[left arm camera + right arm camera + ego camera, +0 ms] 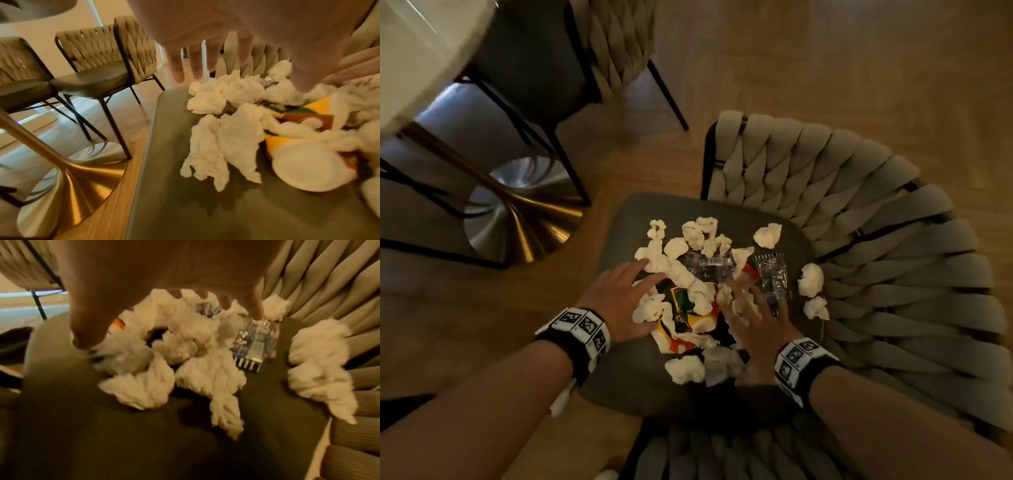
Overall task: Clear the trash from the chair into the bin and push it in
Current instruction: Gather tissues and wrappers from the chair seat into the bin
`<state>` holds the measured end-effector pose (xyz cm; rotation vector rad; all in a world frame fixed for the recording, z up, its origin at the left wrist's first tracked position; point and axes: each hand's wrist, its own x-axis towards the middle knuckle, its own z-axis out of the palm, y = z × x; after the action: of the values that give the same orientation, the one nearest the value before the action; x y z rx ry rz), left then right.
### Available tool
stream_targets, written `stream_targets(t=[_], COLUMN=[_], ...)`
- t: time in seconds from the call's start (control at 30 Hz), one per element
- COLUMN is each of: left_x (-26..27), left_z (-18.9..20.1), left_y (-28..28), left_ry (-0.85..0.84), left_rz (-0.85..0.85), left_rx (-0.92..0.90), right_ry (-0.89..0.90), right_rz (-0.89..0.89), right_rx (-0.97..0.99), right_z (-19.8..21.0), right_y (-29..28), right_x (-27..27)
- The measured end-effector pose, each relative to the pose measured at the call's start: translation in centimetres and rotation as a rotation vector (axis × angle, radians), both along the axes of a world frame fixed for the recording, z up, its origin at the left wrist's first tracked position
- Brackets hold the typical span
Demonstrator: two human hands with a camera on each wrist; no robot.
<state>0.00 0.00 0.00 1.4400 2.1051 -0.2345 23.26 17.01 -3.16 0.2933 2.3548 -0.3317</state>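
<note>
Gold table base (524, 219) on wooden floor (825, 68), second woven chair (571, 61) beside it

Seat front edge (619, 387) bare: open approach. Woven backrest (859, 212) closes the seat's far and right sides. Crumpled tissues (685, 368) and wrappers (772, 274) crowd the middle. Left side: floor gap, then brass table pedestal (517, 212).

The person is wearing a black wristband (577, 337) on the left forearm and another wristband (803, 365) on the right, each carrying white blocks printed with black square markers; forearms bare.
</note>
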Motion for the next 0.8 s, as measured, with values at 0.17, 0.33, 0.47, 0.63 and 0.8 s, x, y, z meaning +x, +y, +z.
stream_targets(t=[0.17, 0.33, 0.47, 0.63, 0.8], left_x=[-2.7, -5.3, -5.9, -4.5, -3.1], left_z=[-5.2, -7.0, -8.0, -8.6, -7.6], left_y=[2.0, 4.0, 6.3, 6.3, 6.4], left_ry=[0.082, 0.1, 0.05, 0.067, -0.038], left_rz=[-0.203, -0.245, -0.292, -0.341, -0.177], left_rx=[-0.09, -0.039, -0.064, -0.07, -0.001], right_ry=[-0.138, -0.29, -0.275, -0.287, -0.267], right_rz=[0.093, 0.104, 0.119, 0.155, 0.124], right_rx=[0.015, -0.088, -0.092, -0.098, -0.102], right_z=[-4.7, -4.6, -4.5, -5.0, -5.3], right_y=[0.8, 1.2, 2.8, 3.7, 3.7], right_x=[0.1, -0.3, -0.3, -0.8, -0.8])
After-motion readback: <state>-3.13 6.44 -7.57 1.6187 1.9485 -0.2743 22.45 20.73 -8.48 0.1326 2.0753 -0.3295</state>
